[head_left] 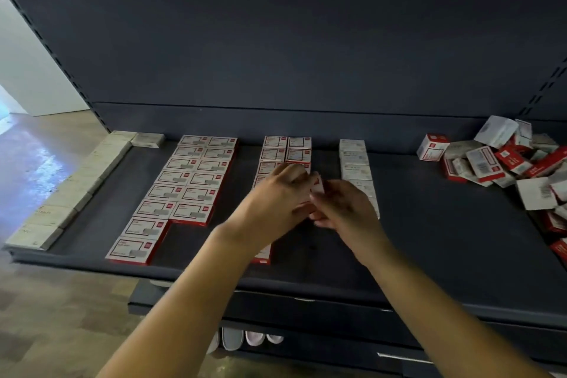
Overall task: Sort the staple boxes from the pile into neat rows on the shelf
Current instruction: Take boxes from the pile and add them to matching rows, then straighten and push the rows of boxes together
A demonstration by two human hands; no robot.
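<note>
Both hands, left hand (pixel 276 193) and right hand (pixel 343 205), pinch one staple box (pixel 317 186): small, stiff, dense; grip the long sides.

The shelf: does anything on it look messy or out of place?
Yes. At the shelf's right end, a pile of staple boxes lies jumbled, tilted every way. At the far left, one pale box lies crosswise to its row. The other rows look tidy.

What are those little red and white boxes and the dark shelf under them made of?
The staple boxes look like thin printed cardboard: matte, sharp folded edges, labels on top. The shelf seems to be dark painted metal with a dull sheen and slotted uprights, though that is a guess from looks alone.
</note>
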